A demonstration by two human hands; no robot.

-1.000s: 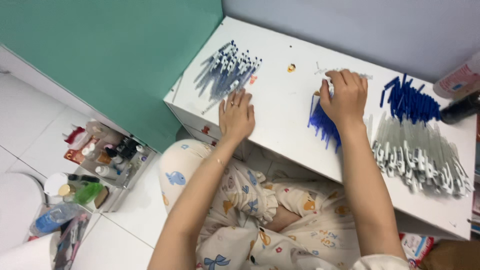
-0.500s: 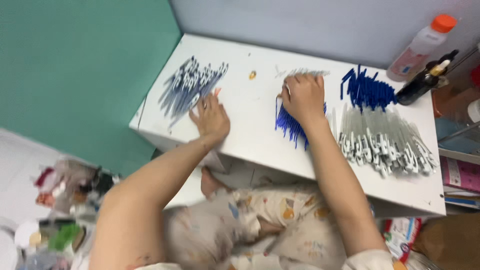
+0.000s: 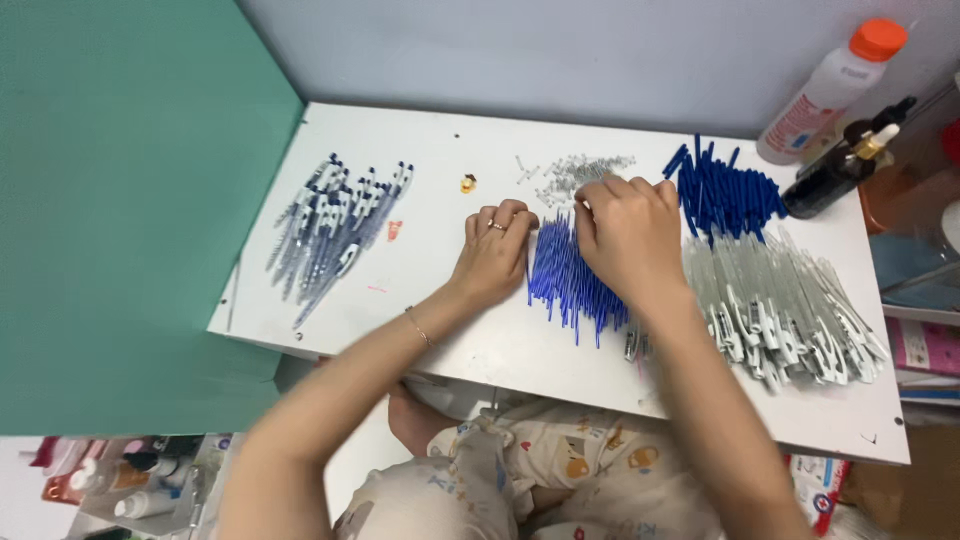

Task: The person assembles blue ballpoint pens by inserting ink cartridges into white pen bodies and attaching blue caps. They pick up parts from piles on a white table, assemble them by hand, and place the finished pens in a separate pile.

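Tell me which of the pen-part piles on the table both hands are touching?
The pile of thin blue refills in the middle: the left hand and right hand rest on it. The finished pens, blue caps and clear barrels lie untouched.

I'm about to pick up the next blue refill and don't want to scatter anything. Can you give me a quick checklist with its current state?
1. Left hand beside the blue refills: ok.
2. Right hand resting on that pile: ok.
3. Either hand already pinching a refill: cannot tell.
4. Small springs within reach above the hands: ok.
5. Clear barrels well back from the white table's near edge: not ok.
6. Finished pens kept apart at far left: ok.
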